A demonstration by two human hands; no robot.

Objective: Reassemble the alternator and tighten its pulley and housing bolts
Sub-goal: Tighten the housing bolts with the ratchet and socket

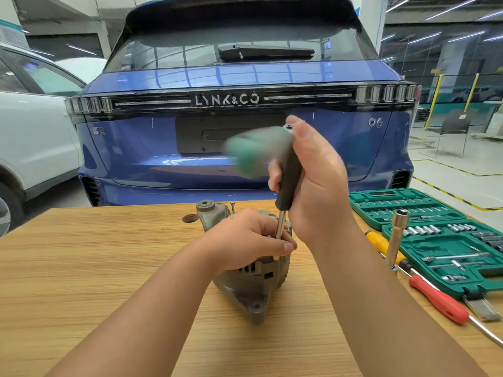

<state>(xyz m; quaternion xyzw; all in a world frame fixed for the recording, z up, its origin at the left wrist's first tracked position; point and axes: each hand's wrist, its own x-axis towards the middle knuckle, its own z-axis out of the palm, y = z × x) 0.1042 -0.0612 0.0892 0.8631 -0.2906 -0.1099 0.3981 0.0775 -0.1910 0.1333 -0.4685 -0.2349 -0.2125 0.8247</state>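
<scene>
A wooden desk [109,268] stood near. Beyond it a blue car [245,148] filled the far view, a white car [32,137] at left. Yellow-black floor striping [446,167] ran at right under ceiling strip lights [468,2].

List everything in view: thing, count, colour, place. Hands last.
alternator: one, grey, table centre
driver: one, black handle with blurred green part, steel shaft down into alternator
loose bolt: one, steel, upright behind alternator
socket set case: one, green, open, table right
long socket: one, steel, leaning by case
screwdrivers: two, red and yellow handles, right edge
table: one, light wood
car: one, blue, behind table
white car: one, left
left hand: fingers steady the shaft
right hand: grips driver handle
</scene>
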